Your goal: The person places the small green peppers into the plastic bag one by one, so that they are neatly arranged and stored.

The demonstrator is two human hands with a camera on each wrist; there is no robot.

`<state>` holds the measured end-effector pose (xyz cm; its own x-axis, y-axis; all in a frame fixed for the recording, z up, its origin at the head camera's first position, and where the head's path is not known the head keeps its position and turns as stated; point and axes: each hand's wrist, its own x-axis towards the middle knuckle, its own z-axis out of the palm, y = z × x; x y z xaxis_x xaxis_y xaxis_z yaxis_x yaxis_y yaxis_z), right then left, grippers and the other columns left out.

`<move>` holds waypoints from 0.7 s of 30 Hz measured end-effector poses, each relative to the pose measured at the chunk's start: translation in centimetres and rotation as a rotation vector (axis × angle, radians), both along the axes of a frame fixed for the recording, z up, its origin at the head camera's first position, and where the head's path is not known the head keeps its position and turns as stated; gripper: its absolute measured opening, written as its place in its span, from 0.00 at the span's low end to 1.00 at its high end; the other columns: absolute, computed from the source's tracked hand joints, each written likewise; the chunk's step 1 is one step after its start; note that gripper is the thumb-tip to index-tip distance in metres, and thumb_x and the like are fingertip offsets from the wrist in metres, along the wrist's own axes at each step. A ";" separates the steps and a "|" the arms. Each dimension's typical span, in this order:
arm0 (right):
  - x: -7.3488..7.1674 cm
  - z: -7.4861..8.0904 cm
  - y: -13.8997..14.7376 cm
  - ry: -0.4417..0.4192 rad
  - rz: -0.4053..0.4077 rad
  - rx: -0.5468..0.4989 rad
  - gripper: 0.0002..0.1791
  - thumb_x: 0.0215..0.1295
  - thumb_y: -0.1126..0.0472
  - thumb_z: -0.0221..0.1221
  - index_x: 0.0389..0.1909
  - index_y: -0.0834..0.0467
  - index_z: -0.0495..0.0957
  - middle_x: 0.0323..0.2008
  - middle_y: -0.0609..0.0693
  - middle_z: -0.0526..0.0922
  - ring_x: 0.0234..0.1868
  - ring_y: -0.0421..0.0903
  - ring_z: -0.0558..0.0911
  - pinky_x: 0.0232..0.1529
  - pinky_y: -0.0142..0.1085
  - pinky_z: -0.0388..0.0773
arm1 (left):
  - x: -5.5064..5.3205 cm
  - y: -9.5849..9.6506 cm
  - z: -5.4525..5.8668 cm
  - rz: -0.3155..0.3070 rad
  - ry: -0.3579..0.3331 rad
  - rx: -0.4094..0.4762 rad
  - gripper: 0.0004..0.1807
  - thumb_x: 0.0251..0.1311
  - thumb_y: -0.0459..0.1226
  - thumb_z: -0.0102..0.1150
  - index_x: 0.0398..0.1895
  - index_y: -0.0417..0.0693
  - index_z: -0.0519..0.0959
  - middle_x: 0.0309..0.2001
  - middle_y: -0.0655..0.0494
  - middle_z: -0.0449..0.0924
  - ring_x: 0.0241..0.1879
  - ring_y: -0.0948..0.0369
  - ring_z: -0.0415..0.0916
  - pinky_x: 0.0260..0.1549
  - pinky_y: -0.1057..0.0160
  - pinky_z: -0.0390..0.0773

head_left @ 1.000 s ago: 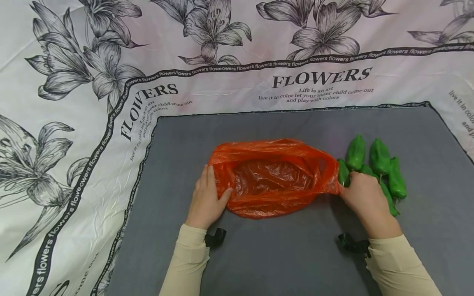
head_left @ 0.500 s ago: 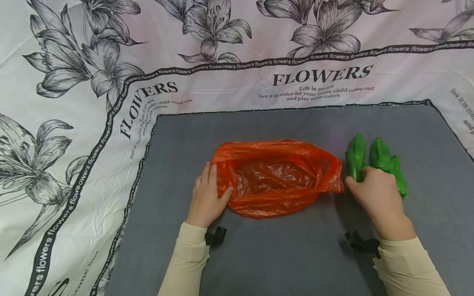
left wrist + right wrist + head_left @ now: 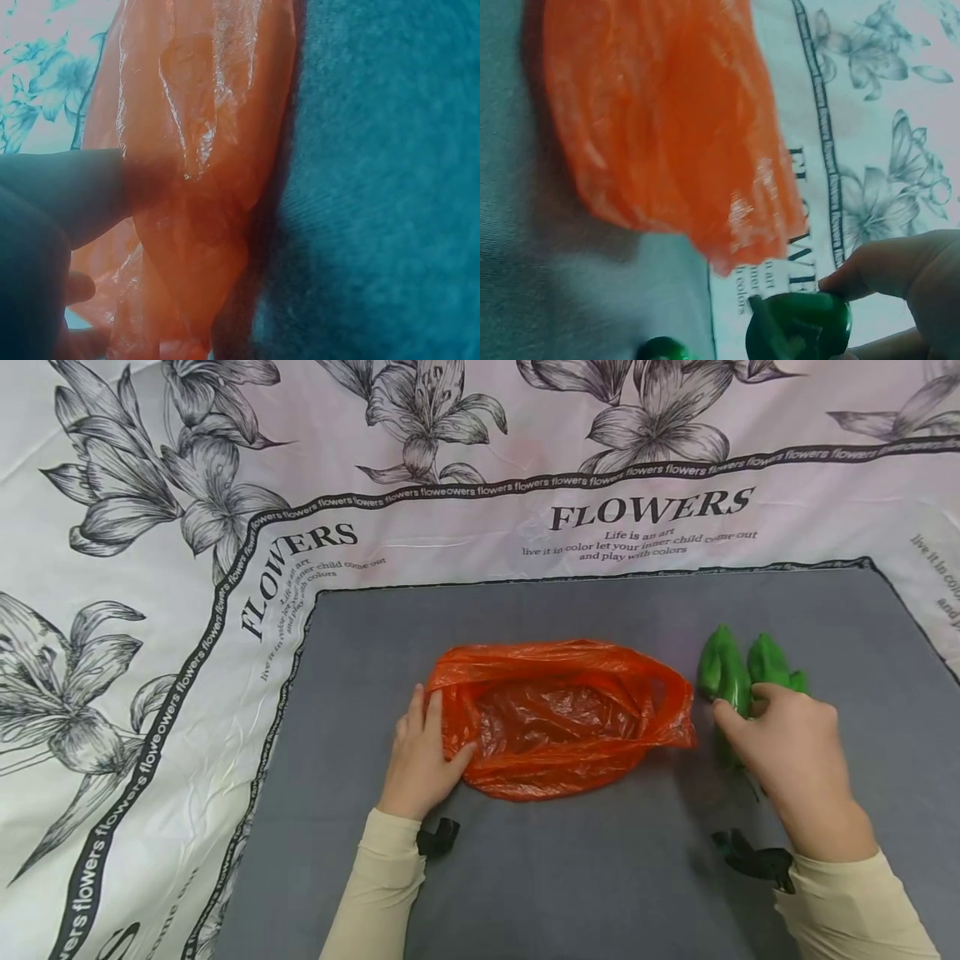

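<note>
An orange-red plastic bag [image 3: 540,783] lies in the middle of the table, its mouth spread upward and its inside showing. My left hand [image 3: 422,764] holds the bag's left end, thumb over the near rim and fingers along the outer side. In the left wrist view, the thumb [image 3: 82,184] overlaps the thin film. Right of the bag, my right hand [image 3: 802,756] pinches a green pepper [image 3: 799,326] between thumb and fingers, stem toward the camera in the right wrist view. Other green peppers [image 3: 767,660] lie just beyond this hand, partly hidden by it.
A dark grey cloth [image 3: 570,877] covers the work surface. A white floral border [image 3: 450,539] with printed text runs around its far and left sides. Another green pepper [image 3: 664,349] shows at the lower edge of the right wrist view.
My right hand has let go of the bag's right handle and moved right to the peppers, where it now pinches one. The left hand and the bag stay nearly still.
</note>
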<state>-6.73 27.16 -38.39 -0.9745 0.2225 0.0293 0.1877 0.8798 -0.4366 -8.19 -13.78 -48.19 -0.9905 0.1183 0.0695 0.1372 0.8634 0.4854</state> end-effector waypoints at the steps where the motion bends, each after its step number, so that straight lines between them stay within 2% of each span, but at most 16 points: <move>1: 0.1 0.3 -0.1 -0.002 0.003 0.000 0.22 0.71 0.48 0.58 0.31 0.65 0.76 0.17 0.55 0.75 0.20 0.52 0.74 0.18 0.37 0.66 | 0.0 0.1 0.0 -0.004 0.002 0.000 0.52 0.66 0.53 0.69 0.84 0.42 0.54 0.84 0.39 0.43 0.71 0.34 0.60 0.67 0.36 0.68; 2: 0.1 0.5 -0.1 -0.006 0.006 0.000 0.22 0.71 0.48 0.59 0.33 0.66 0.78 0.18 0.56 0.77 0.21 0.52 0.74 0.19 0.37 0.66 | 0.1 0.1 -0.1 -0.008 0.002 0.001 0.52 0.66 0.53 0.69 0.84 0.42 0.54 0.84 0.39 0.42 0.71 0.34 0.60 0.67 0.36 0.68; 4: 0.1 0.9 -0.4 -0.014 0.021 -0.012 0.25 0.71 0.47 0.59 0.44 0.68 0.82 0.26 0.61 0.85 0.26 0.55 0.79 0.20 0.37 0.69 | 0.1 0.2 -0.1 -0.010 -0.001 0.004 0.53 0.65 0.53 0.70 0.84 0.42 0.53 0.85 0.39 0.41 0.71 0.34 0.59 0.67 0.36 0.68; 5: 0.1 1.1 -0.6 -0.021 0.027 -0.021 0.25 0.71 0.46 0.59 0.46 0.67 0.83 0.28 0.60 0.87 0.28 0.55 0.80 0.21 0.37 0.70 | 0.1 0.3 -0.1 -0.008 -0.002 0.005 0.53 0.65 0.53 0.70 0.84 0.42 0.53 0.85 0.39 0.41 0.71 0.34 0.59 0.67 0.35 0.68; 6: 0.0 1.2 -0.9 -0.028 0.035 -0.029 0.25 0.71 0.46 0.59 0.46 0.67 0.84 0.30 0.60 0.88 0.28 0.55 0.80 0.21 0.37 0.70 | 0.2 0.3 -0.1 -0.006 -0.004 0.007 0.53 0.65 0.53 0.70 0.84 0.42 0.53 0.85 0.39 0.41 0.71 0.34 0.59 0.67 0.35 0.68; 9: -0.2 1.6 -2.0 -0.036 0.055 -0.060 0.22 0.72 0.45 0.57 0.38 0.62 0.84 0.23 0.54 0.86 0.24 0.50 0.79 0.20 0.38 0.71 | 0.2 0.3 0.0 0.002 -0.011 0.004 0.54 0.64 0.53 0.71 0.85 0.43 0.52 0.85 0.39 0.40 0.72 0.34 0.58 0.68 0.35 0.67; 10: -0.3 1.8 -2.4 -0.034 0.061 -0.066 0.21 0.72 0.46 0.56 0.32 0.61 0.81 0.19 0.50 0.83 0.22 0.48 0.77 0.20 0.38 0.69 | 0.2 0.4 0.0 0.005 -0.015 0.002 0.54 0.64 0.53 0.71 0.85 0.44 0.52 0.85 0.39 0.39 0.73 0.34 0.58 0.68 0.35 0.66; 13: -0.3 2.1 -3.5 -0.022 0.092 -0.089 0.20 0.72 0.46 0.57 0.29 0.58 0.79 0.18 0.47 0.81 0.19 0.45 0.75 0.20 0.38 0.68 | 0.2 0.4 0.0 0.010 -0.026 0.003 0.55 0.64 0.54 0.71 0.85 0.44 0.52 0.85 0.39 0.38 0.74 0.34 0.56 0.68 0.35 0.67; 15: -0.3 2.3 -4.0 -0.012 0.113 -0.103 0.20 0.72 0.45 0.58 0.32 0.58 0.82 0.22 0.51 0.85 0.22 0.46 0.77 0.21 0.38 0.69 | 0.2 0.5 0.0 0.011 -0.032 0.003 0.56 0.63 0.54 0.72 0.85 0.44 0.51 0.85 0.39 0.38 0.75 0.34 0.55 0.68 0.35 0.67; 18: -0.2 2.3 -4.7 0.002 0.133 -0.122 0.21 0.72 0.45 0.60 0.45 0.60 0.86 0.33 0.56 0.90 0.28 0.48 0.83 0.25 0.38 0.72 | 0.2 0.6 0.1 0.005 -0.028 0.003 0.56 0.62 0.53 0.72 0.85 0.43 0.52 0.85 0.38 0.38 0.75 0.34 0.55 0.68 0.35 0.67; 20: -0.1 2.4 -5.0 0.001 0.139 -0.135 0.26 0.71 0.45 0.60 0.55 0.62 0.85 0.38 0.60 0.90 0.33 0.51 0.85 0.27 0.39 0.75 | 0.2 0.7 0.1 -0.003 -0.025 0.000 0.56 0.62 0.54 0.73 0.85 0.43 0.52 0.84 0.37 0.37 0.74 0.34 0.55 0.68 0.35 0.66; 21: 0.0 2.4 -5.2 -0.002 0.139 -0.137 0.26 0.71 0.45 0.61 0.56 0.63 0.85 0.38 0.60 0.90 0.34 0.51 0.85 0.28 0.39 0.75 | 0.2 0.7 0.2 -0.008 -0.025 -0.002 0.57 0.62 0.54 0.73 0.85 0.43 0.52 0.84 0.37 0.37 0.74 0.34 0.55 0.68 0.35 0.66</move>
<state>-6.74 21.91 -36.03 -0.9961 0.0877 0.0063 0.0696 0.8298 -0.5538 -7.95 -13.08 -48.04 -0.9910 0.1259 0.0450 0.1318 0.8632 0.4874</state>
